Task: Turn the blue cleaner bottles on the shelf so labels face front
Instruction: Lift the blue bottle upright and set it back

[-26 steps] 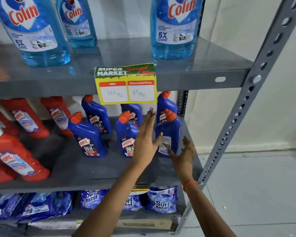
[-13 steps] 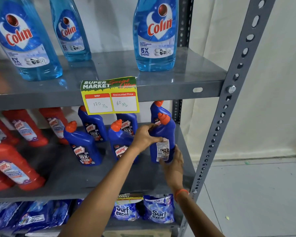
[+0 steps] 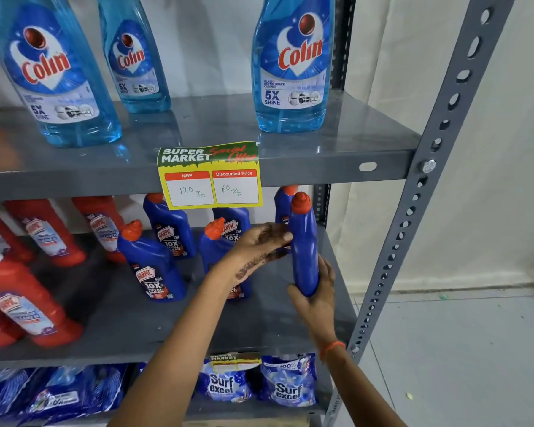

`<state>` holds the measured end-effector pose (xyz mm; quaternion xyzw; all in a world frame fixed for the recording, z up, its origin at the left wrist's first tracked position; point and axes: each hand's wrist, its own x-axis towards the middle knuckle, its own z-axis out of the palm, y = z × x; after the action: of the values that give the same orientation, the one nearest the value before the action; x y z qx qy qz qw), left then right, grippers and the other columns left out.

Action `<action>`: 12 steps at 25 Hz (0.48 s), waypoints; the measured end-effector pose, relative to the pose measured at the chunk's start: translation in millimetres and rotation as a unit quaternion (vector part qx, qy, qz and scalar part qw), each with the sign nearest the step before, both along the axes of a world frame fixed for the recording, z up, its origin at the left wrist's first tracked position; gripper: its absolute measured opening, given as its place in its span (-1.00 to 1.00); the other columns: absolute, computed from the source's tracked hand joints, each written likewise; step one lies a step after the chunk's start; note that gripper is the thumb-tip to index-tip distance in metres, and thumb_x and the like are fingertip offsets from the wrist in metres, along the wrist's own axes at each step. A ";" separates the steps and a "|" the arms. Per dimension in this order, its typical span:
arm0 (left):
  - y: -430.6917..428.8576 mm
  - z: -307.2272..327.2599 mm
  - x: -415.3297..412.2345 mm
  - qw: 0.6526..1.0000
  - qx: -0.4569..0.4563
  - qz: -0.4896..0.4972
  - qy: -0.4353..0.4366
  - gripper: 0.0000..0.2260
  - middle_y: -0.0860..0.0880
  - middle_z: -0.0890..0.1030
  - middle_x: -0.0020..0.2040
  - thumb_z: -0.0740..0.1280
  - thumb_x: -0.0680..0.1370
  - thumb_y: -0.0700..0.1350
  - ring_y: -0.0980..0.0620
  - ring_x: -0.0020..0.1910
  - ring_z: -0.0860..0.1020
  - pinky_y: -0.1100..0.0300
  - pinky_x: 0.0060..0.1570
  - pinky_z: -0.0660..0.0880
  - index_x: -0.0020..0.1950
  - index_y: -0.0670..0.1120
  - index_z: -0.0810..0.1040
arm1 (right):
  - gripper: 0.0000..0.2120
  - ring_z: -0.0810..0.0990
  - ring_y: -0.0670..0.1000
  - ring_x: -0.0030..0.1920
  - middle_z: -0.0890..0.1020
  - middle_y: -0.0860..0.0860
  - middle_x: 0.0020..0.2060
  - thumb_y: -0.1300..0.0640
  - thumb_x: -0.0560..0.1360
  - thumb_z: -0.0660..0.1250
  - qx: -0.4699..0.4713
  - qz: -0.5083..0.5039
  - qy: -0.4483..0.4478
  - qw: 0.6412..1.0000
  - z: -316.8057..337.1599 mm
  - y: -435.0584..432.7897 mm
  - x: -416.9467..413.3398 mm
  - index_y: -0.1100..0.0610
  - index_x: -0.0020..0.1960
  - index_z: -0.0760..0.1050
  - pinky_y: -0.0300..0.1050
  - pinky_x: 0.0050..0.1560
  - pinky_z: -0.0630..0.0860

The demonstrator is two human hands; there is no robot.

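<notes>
- Grey metal shelf [image 3: 290, 322], middle tier of a slotted rack: blue cleaner bottles stand right of centre, red bottles [image 3: 43, 238] to the left.
- Blue bottle in hand [image 3: 304, 241] sits at the right end, narrow plain side to the front, no label showing.
- Right hand [image 3: 316, 298] is clasped round its base; left hand [image 3: 259, 246] presses fingers on its mid-body.
- Neighbouring blue bottle [image 3: 154, 269] already shows its label.
- Recommendation: keep rotating about the upright axis, base low over the shelf, until the label squares to the front.
- Risk: the bottle behind [image 3: 282, 201] stands close; avoid knocking it.
</notes>
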<state>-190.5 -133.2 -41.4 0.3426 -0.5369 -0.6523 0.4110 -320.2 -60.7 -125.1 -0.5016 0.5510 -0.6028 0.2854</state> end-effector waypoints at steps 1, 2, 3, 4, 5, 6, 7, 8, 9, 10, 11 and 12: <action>-2.6 -2.0 3.6 0.998 0.001 -0.048 0.030 -0.70 0.06 0.70 0.00 0.47 0.35 -0.06 0.02 0.09 0.61 0.17 0.11 0.57 0.07 0.00 0.60 | -0.38 0.49 -0.09 0.06 0.37 0.01 0.18 0.14 0.24 0.39 -0.021 0.015 0.010 1.000 2.2 -1.9 -2.6 -0.27 0.19 0.28 -0.21 0.05 0.53; -5.4 -3.4 6.4 0.995 -0.004 -0.089 0.049 -0.70 0.08 0.68 0.03 0.43 0.38 -0.09 0.07 0.11 0.59 0.20 0.14 0.55 0.11 0.03 0.59 | -0.41 0.50 -0.06 0.03 0.38 0.04 0.15 0.16 0.24 0.39 -0.033 0.032 0.016 0.999 4.4 -4.0 -5.3 -0.34 0.11 0.29 -0.18 0.02 0.54; -7.5 -3.3 7.5 0.991 -0.009 -0.118 0.059 -0.70 0.11 0.68 0.04 0.41 0.40 -0.11 0.11 0.10 0.60 0.23 0.11 0.56 0.12 0.05 0.59 | -0.45 0.53 0.00 -0.03 0.42 0.07 0.10 0.17 0.25 0.39 -0.038 0.052 0.012 0.998 6.4 -6.8 -7.6 -0.34 0.05 0.33 -0.12 -0.02 0.56; -9.2 -2.2 8.1 0.990 -0.015 -0.131 0.059 -0.71 0.12 0.69 0.03 0.41 0.41 -0.14 0.13 0.08 0.60 0.26 0.06 0.57 0.12 0.07 0.59 | -0.50 0.55 0.03 -0.09 0.48 0.10 0.05 0.16 0.25 0.40 -0.033 0.068 -0.001 0.997 7.1 -9.4 -9.6 -0.32 0.02 0.37 -0.08 -0.07 0.57; -10.9 -0.9 7.1 0.990 -0.024 -0.126 0.050 -0.70 0.13 0.69 0.01 0.42 0.42 -0.18 0.13 0.07 0.61 0.28 0.00 0.57 0.11 0.08 0.59 | -0.55 0.57 0.03 -0.12 0.54 0.10 0.00 0.14 0.25 0.40 -0.018 0.081 -0.024 0.996 6.3 -12.4 -11.0 -0.28 0.01 0.40 -0.11 -0.11 0.59; -12.5 -1.1 3.8 0.994 -0.037 -0.099 0.034 -0.68 0.13 0.70 -0.01 0.42 0.42 -0.23 0.12 0.05 0.62 0.30 -0.05 0.57 0.11 0.08 0.58 | -0.56 0.60 -0.01 -0.14 0.58 0.05 -0.04 0.13 0.27 0.41 0.004 0.087 -0.042 0.995 4.1 -15.8 -12.4 -0.23 0.04 0.40 -0.19 -0.15 0.60; -12.6 -2.8 -1.6 0.997 -0.055 -0.055 0.015 -0.67 0.12 0.71 -0.04 0.43 0.41 -0.27 0.11 0.02 0.63 0.32 -0.09 0.56 0.09 0.07 0.58 | -0.56 0.61 -0.05 -0.13 0.59 0.02 -0.05 0.16 0.30 0.41 0.029 0.086 -0.050 0.995 0.9 -19.5 -13.1 -0.17 0.09 0.38 -0.27 -0.18 0.59; -10.8 -6.1 -8.8 0.997 -0.073 0.001 -0.006 -0.67 0.10 0.71 -0.09 0.46 0.38 -0.28 0.11 -0.04 0.64 0.34 -0.15 0.56 0.06 0.03 0.58 | -0.57 0.60 -0.08 -0.12 0.58 0.02 -0.04 0.22 0.35 0.40 0.052 0.077 -0.043 0.995 -2.9 -23.4 -14.1 -0.09 0.12 0.36 -0.34 -0.20 0.56; -7.0 -10.9 -16.4 0.994 -0.084 0.063 -0.025 -0.68 0.08 0.71 -0.15 0.49 0.35 -0.28 0.11 -0.12 0.65 0.35 -0.21 0.56 0.03 -0.03 0.57 | -0.59 0.59 -0.09 -0.12 0.57 0.05 -0.05 0.29 0.39 0.36 0.068 0.065 -0.034 0.995 -6.4 -27.4 -15.2 -0.01 0.12 0.34 -0.41 -0.23 0.52; -3.0 -17.7 -23.5 0.988 -0.084 0.125 -0.040 -0.69 0.05 0.69 -0.19 0.52 0.32 -0.28 0.10 -0.20 0.64 0.35 -0.27 0.56 0.01 -0.11 0.55 | -0.63 0.59 -0.03 -0.12 0.55 0.09 -0.05 0.35 0.41 0.32 0.079 0.052 -0.027 0.995 -9.5 -30.9 -16.4 0.04 0.11 0.33 -0.45 -0.26 0.50; 1.3 -26.0 -28.4 0.981 -0.073 0.174 -0.040 -0.68 0.02 0.66 -0.23 0.53 0.30 -0.28 0.09 -0.27 0.63 0.33 -0.32 0.57 -0.01 -0.18 0.54 | -0.66 0.59 0.05 -0.09 0.54 0.11 -0.06 0.38 0.43 0.29 0.086 0.044 -0.021 0.995 -12.8 -33.4 -17.9 0.07 0.09 0.33 -0.43 -0.26 0.49; 4.4 -33.9 -30.6 0.977 -0.061 0.205 -0.029 -0.68 -0.02 0.64 -0.26 0.54 0.29 -0.28 0.06 -0.30 0.62 0.28 -0.33 0.58 -0.03 -0.23 0.53 | -0.68 0.57 0.10 -0.05 0.54 0.11 -0.06 0.39 0.44 0.26 0.093 0.043 -0.017 0.995 -16.3 -34.9 -19.5 0.09 0.08 0.33 -0.38 -0.24 0.50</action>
<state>-221.1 -128.8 -75.4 0.4381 -0.5054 -0.5105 0.5403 -339.6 -95.6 -141.4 -0.4856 0.5779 -0.5446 0.3656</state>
